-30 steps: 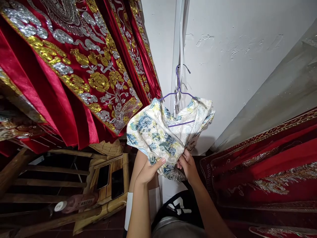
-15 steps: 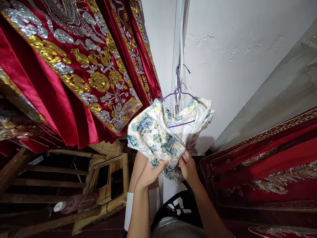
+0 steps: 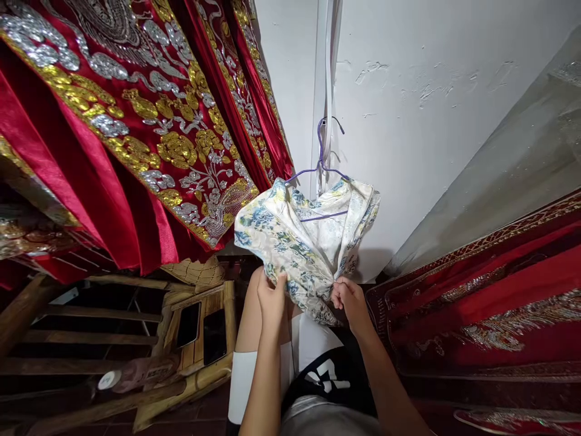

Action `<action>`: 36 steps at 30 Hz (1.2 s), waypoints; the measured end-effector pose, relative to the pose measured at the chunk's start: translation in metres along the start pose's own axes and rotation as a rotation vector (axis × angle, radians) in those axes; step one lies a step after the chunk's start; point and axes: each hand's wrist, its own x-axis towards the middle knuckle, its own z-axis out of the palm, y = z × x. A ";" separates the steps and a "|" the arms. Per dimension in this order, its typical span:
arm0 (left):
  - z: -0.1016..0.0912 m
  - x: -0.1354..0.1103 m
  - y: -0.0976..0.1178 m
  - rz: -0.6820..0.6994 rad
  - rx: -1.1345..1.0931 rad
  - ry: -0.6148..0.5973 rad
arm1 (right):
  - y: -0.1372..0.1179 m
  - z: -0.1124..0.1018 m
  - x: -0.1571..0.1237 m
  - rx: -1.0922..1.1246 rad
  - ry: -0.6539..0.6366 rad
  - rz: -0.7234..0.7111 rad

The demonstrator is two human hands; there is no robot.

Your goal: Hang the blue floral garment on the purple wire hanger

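Observation:
A cream garment with blue and yellow flowers (image 3: pixel 299 242) hangs on a purple wire hanger (image 3: pixel 321 163) against the white wall (image 3: pixel 417 121). Both my hands hold its gathered lower part. My left hand (image 3: pixel 272 297) is closed on the fabric at the lower left, fingers wrapped over its edge. My right hand (image 3: pixel 347 300) pinches the bunched cloth at the lower right. The hanger's hook catches on a white cord or strip running down the wall.
Red satin robes with gold and silver embroidery (image 3: pixel 136 133) hang at the left. More red embroidered cloth (image 3: pixel 490 303) lies at the right under a clear plastic sheet (image 3: pixel 521 157). A bamboo stool (image 3: pixel 200 327) and rack stand at the lower left.
My left hand has shifted from under the garment's bottom up onto its left edge. The fabric is gathered more tightly and the garment hangs a little further left.

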 end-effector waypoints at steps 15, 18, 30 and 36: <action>0.053 -0.035 -0.019 0.392 0.206 -0.399 | -0.011 0.008 0.001 -0.101 -0.004 -0.052; 0.053 -0.038 -0.023 0.381 0.237 -0.407 | -0.037 0.012 0.015 -0.051 0.035 -0.100; 0.065 -0.023 -0.027 0.418 0.592 -0.630 | -0.161 0.033 0.077 0.157 0.018 -0.410; 0.064 0.026 0.042 0.406 0.461 -0.711 | -0.157 0.039 0.072 0.065 -0.037 -0.469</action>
